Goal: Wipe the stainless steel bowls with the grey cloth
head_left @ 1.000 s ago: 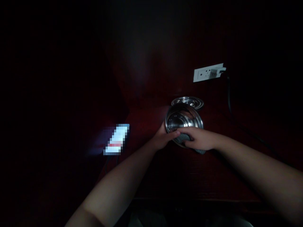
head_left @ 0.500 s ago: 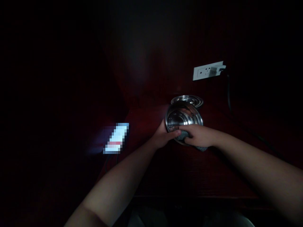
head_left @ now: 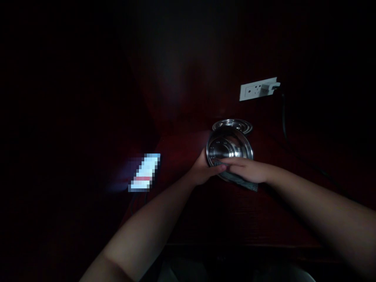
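A shiny steel bowl (head_left: 226, 147) is tilted so that its hollow side faces me. My left hand (head_left: 204, 169) grips it at the left, thumb over the near rim and the other fingers out of sight behind the wall. Pressed at the near edge of the bowl, my right hand (head_left: 248, 169) is closed over a dark grey-green cloth (head_left: 245, 183), whose corner hangs out below the palm. The tips of the right fingers reach into the bowl near the left thumb.
Behind the bowl lies a round steel plate or lid (head_left: 225, 125) on the dark red table (head_left: 235, 219). To the left glows a pixelated phone screen (head_left: 145, 172) with cables below. A white wall socket (head_left: 248, 91) holds a plug; a dark cord (head_left: 284, 117) runs down at the right.
My right fingers have straightened and lie flatter along the near rim. More of the cloth shows below the hand. My left hand keeps its grip on the bowl.
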A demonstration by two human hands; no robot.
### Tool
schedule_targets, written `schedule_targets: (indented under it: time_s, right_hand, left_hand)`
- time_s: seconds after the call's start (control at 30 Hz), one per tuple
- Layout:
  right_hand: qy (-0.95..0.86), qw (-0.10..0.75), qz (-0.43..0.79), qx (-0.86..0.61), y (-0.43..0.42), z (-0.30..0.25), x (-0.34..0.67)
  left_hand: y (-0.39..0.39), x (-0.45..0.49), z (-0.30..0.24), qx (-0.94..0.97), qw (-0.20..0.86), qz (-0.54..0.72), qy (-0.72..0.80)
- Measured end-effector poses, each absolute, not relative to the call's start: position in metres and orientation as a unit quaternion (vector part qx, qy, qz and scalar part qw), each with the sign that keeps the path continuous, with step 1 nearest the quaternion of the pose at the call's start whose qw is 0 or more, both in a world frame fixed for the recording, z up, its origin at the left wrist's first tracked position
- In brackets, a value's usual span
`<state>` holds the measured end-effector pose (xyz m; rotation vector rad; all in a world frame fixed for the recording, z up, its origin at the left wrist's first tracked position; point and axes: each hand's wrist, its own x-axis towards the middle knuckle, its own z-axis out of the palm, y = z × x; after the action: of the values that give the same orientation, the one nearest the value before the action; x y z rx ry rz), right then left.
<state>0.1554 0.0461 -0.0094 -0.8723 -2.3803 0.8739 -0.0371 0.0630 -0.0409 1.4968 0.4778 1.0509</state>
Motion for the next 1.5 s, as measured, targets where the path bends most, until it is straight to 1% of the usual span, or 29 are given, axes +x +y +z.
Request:
schedule_targets:
  time_s: [0.13,0.27,0.43,0.67,0.87,1.0,1.2,1.27,1.5]
  right_hand:
    - [-0.872,0.174,0.295,-0.350,0.046,-0.006,0.155]
    - [-0.871,0.154,0.241,-0.400,0.045,-0.006,0.155]
    - [-0.868,0.176,0.195,-0.421,0.046,-0.009,0.156]
    - [-0.869,0.189,0.227,-0.397,0.050,-0.014,0.159]
    - [-0.874,0.191,0.231,-0.383,0.047,-0.011,0.156]
    - [-0.870,0.206,0.202,-0.399,0.046,-0.011,0.155]
    - [-0.870,0.202,0.121,-0.434,0.050,-0.016,0.158]
    - [-0.867,0.201,0.126,-0.439,0.051,-0.017,0.158]
    - [-0.867,0.213,0.204,-0.401,0.048,-0.017,0.155]
  left_hand:
    - [0.061,-0.035,-0.038,0.630,0.604,0.441,0.208]
    - [0.060,-0.033,-0.037,0.623,0.611,0.442,0.210]
    - [0.060,-0.032,-0.037,0.625,0.601,0.454,0.205]
    - [0.059,-0.034,-0.032,0.624,0.630,0.419,0.197]
    - [0.057,-0.037,-0.034,0.634,0.611,0.418,0.222]
    - [0.056,-0.036,-0.033,0.632,0.622,0.410,0.214]
    - [0.057,-0.034,-0.031,0.625,0.629,0.413,0.207]
    - [0.058,-0.035,-0.031,0.623,0.629,0.415,0.211]
    - [0.058,-0.036,-0.035,0.621,0.609,0.437,0.229]
